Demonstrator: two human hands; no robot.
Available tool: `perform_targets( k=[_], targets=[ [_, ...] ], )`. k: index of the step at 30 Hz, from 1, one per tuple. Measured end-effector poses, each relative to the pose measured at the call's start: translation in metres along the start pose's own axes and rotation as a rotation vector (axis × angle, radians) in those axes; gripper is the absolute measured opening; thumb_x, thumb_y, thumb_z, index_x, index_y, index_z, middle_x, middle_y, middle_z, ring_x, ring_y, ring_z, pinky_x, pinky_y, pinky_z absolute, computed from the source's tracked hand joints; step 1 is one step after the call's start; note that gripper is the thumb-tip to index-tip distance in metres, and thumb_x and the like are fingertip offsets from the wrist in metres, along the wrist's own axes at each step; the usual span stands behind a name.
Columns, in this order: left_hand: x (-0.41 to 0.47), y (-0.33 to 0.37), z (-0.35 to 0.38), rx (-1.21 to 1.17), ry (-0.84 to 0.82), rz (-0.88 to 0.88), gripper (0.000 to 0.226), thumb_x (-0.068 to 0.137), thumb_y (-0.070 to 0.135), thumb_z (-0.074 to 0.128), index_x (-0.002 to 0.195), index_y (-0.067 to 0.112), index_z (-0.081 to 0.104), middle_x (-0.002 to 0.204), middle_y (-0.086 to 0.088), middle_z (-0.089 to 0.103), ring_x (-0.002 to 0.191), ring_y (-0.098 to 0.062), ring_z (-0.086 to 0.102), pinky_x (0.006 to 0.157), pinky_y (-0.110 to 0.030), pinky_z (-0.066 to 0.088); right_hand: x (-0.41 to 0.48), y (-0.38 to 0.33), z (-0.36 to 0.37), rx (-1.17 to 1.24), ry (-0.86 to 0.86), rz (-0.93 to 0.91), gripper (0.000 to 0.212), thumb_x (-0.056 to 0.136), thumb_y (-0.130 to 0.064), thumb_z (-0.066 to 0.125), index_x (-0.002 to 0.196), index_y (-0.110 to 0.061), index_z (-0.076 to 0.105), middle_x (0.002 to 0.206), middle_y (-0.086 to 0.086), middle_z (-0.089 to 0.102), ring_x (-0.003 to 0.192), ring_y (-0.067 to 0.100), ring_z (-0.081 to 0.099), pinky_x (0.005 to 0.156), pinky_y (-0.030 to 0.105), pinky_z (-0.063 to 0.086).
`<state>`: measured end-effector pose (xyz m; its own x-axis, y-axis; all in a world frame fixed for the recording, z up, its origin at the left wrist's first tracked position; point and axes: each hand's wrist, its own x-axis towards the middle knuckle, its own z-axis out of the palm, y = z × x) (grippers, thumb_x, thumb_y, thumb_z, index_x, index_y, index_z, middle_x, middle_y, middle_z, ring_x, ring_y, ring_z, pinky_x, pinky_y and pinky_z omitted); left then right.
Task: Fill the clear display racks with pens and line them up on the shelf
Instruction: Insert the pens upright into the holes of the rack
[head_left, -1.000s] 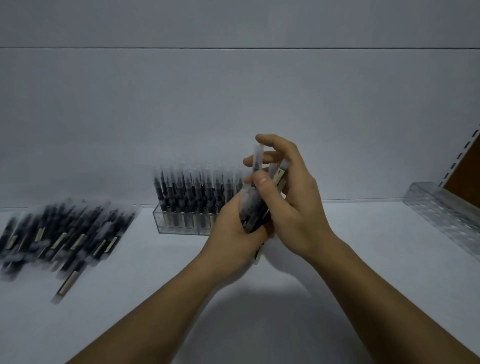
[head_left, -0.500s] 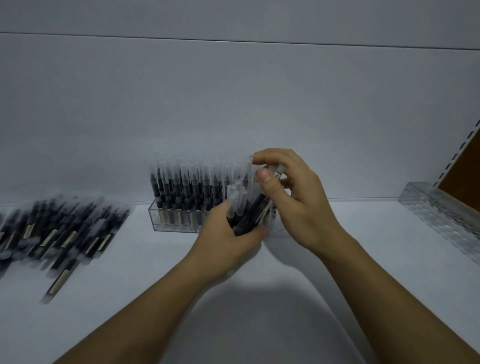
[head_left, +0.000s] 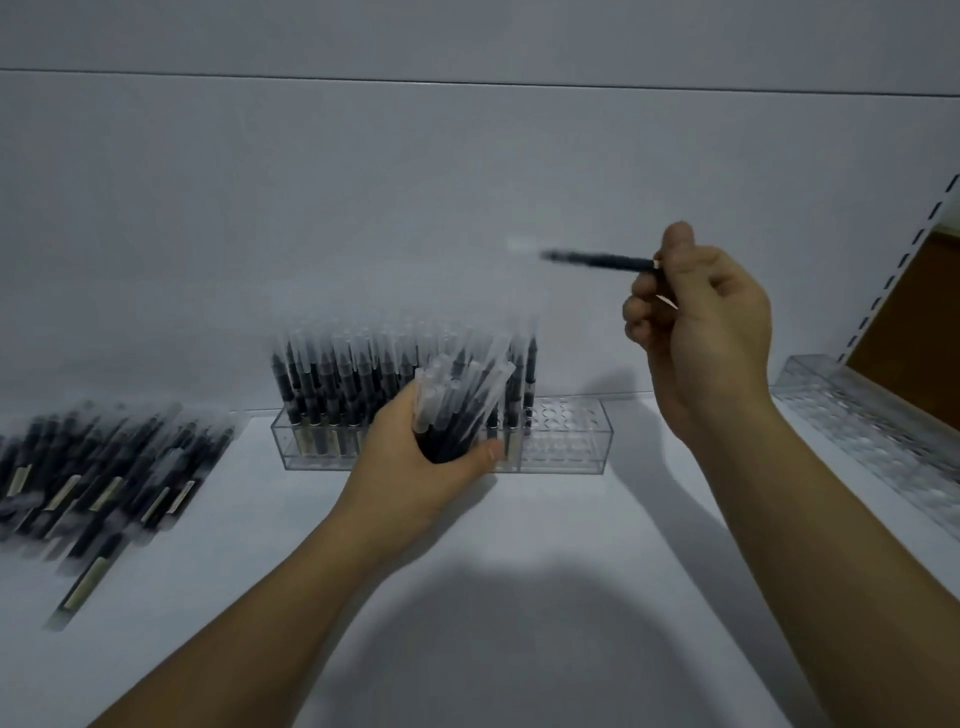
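The white shelf (head_left: 545, 597) runs wide in front of the person and meets a plain pale back wall (head_left: 467, 208) along a straight seam. A broad stretch of bare shelf surface lies between the two forearms and out to the front.

At the left, well apart from everything else, loose pens (head_left: 104, 467) lie in a slanted heap, with one stray sticking out toward the front edge. It is blurred.

Set close to the back wall in the middle is a clear rack (head_left: 569, 441). Upright pens (head_left: 358, 379) fill its left and middle holes, and the holes at its right end show clear through. A strip of bare shelf separates it from a second clear rack (head_left: 872, 431), which runs along the right edge below a slotted upright (head_left: 904, 249).

The left hand (head_left: 415, 473) is just in front of the middle rack, fingers and thumb wrapped round a bundle of pens (head_left: 457, 410) whose capped ends fan up and to the right.

The right hand (head_left: 701, 322) is raised above the rack's right end, well clear of it. Its thumb and curled fingers pinch a single pen (head_left: 597, 258) by one end, and the pen points left, roughly level, in open air.
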<state>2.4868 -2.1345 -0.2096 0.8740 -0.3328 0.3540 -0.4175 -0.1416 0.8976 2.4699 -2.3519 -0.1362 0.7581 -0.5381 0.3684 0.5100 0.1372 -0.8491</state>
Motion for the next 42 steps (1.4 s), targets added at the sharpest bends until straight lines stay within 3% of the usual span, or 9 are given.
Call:
perform_targets(
  k=[3, 6, 13, 18, 23, 30, 35, 39, 42],
  targets=[
    [0.0, -0.002, -0.003, 0.248, -0.041, 0.132, 0.011, 0.088, 0.021, 0.075, 0.094, 0.027, 0.068, 0.086, 0.014, 0.072, 0.082, -0.005, 0.068, 0.067, -0.021, 0.052, 0.001, 0.012, -0.014, -0.134, -0.065, 0.028, 0.019, 0.095, -0.019, 0.071, 0.082, -0.015, 0.059, 0.084, 0.008, 0.076, 0.07, 0.019, 0.069, 0.065, 0.026, 0.052],
    [-0.001, -0.005, -0.001, 0.522, -0.093, 0.29, 0.018, 0.087, 0.027, 0.051, 0.076, 0.039, 0.045, 0.069, 0.016, 0.055, 0.062, -0.006, 0.055, 0.053, -0.025, 0.039, -0.001, 0.028, -0.027, -0.206, -0.111, 0.112, 0.014, 0.094, -0.009, 0.071, 0.097, -0.015, 0.058, 0.095, 0.009, 0.079, 0.086, 0.021, 0.072, 0.081, 0.035, 0.051],
    [-0.007, 0.002, 0.004, 0.846, -0.241, 0.346, 0.036, 0.07, 0.013, 0.058, 0.105, 0.021, 0.063, 0.1, 0.009, 0.066, 0.089, -0.018, 0.064, 0.069, -0.041, 0.057, -0.003, 0.032, -0.031, -0.221, -0.222, 0.136, 0.077, 0.092, 0.006, 0.066, 0.154, -0.024, 0.031, 0.1, 0.008, 0.078, 0.093, 0.023, 0.073, 0.083, 0.035, 0.058],
    [-0.008, 0.007, 0.007, 1.0, -0.246, 0.349, 0.047, 0.06, 0.009, 0.066, 0.106, 0.013, 0.071, 0.102, -0.003, 0.075, 0.091, -0.028, 0.072, 0.074, -0.047, 0.063, -0.003, 0.036, -0.032, -0.252, -0.227, 0.18, 0.072, 0.092, 0.003, 0.07, 0.15, -0.025, 0.039, 0.088, 0.004, 0.073, 0.084, 0.024, 0.071, 0.083, 0.042, 0.061],
    [-0.009, -0.008, 0.008, 1.025, -0.248, 0.38, 0.072, 0.049, -0.004, 0.087, 0.118, 0.008, 0.069, 0.126, -0.008, 0.069, 0.115, -0.026, 0.067, 0.092, -0.038, 0.052, -0.006, 0.037, -0.029, -0.292, -0.258, 0.202, 0.021, 0.106, -0.014, 0.051, 0.123, -0.014, 0.065, 0.088, 0.011, 0.064, 0.079, 0.023, 0.07, 0.076, 0.036, 0.06],
    [-0.007, -0.019, 0.01, 0.985, -0.309, 0.349, 0.058, 0.048, 0.001, 0.089, 0.101, 0.012, 0.069, 0.136, -0.009, 0.061, 0.129, -0.024, 0.051, 0.101, -0.029, 0.038, -0.011, 0.041, -0.024, -0.357, -0.227, 0.03, 0.019, 0.104, -0.006, 0.054, 0.121, -0.008, 0.064, 0.096, 0.017, 0.07, 0.083, 0.025, 0.077, 0.076, 0.036, 0.064],
    [-0.006, -0.019, 0.011, 0.968, -0.303, 0.338, 0.057, 0.055, 0.003, 0.088, 0.108, 0.011, 0.069, 0.137, -0.009, 0.061, 0.13, -0.026, 0.053, 0.108, -0.041, 0.042, -0.016, 0.044, -0.018, -0.401, -0.242, -0.143, 0.047, 0.099, -0.001, 0.062, 0.138, -0.019, 0.041, 0.099, 0.01, 0.072, 0.077, 0.025, 0.077, 0.077, 0.043, 0.064],
    [-0.005, -0.019, 0.011, 1.008, -0.288, 0.307, 0.056, 0.061, 0.01, 0.086, 0.114, 0.014, 0.067, 0.14, -0.006, 0.059, 0.133, -0.023, 0.05, 0.115, -0.042, 0.021, -0.014, 0.044, -0.013, -0.433, -0.271, -0.218, 0.069, 0.097, 0.002, 0.064, 0.148, -0.032, 0.032, 0.095, 0.01, 0.07, 0.075, 0.024, 0.077, 0.077, 0.042, 0.063],
    [-0.006, -0.016, 0.011, 1.001, -0.292, 0.293, 0.058, 0.057, 0.009, 0.087, 0.113, 0.011, 0.07, 0.135, -0.009, 0.063, 0.127, -0.026, 0.057, 0.111, -0.041, 0.024, -0.01, 0.045, -0.01, -0.491, -0.28, -0.273, 0.055, 0.098, -0.001, 0.064, 0.142, -0.028, 0.044, 0.094, 0.008, 0.066, 0.075, 0.023, 0.077, 0.076, 0.044, 0.064]
  ],
)
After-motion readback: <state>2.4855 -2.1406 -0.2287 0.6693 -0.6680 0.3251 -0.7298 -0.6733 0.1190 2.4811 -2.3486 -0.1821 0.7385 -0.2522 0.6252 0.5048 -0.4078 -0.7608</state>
